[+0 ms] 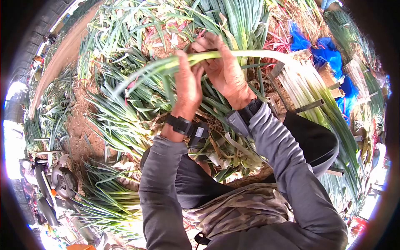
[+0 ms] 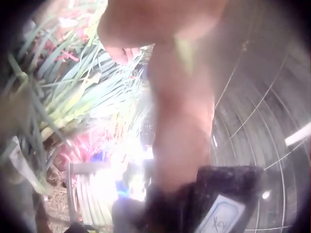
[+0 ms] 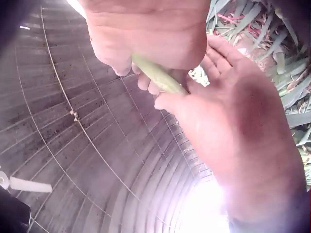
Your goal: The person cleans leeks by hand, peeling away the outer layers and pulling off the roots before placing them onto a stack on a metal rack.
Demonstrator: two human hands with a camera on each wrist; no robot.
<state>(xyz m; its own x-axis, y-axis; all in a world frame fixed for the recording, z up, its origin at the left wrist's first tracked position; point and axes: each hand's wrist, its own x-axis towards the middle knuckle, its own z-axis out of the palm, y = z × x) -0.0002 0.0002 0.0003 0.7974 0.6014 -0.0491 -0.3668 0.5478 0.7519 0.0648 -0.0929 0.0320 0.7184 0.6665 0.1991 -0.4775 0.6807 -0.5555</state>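
In the head view, one long green onion (image 1: 246, 53) arcs across both hands, its white end to the right and its green leaves drooping left. My left hand (image 1: 188, 85) grips it with the thumb raised alongside. Just right of it, my right hand (image 1: 227, 77) holds the same stalk between thumb and fingers. A short length of the stalk (image 3: 158, 76) shows between my right hand (image 3: 148, 36) and left hand (image 3: 235, 116) in the right wrist view. In the left wrist view the stalk is blurred, with my left hand (image 2: 155, 22) above my right (image 2: 182, 116).
Trimmed onions (image 1: 306, 83) lie in a metal rack at right, beside blue bags (image 1: 327, 56). Heaps of leafy onions (image 1: 121, 121) cover the ground ahead and left. Loose peelings (image 1: 235, 154) lie between the person's legs. A motorcycle (image 1: 62, 181) stands at far left.
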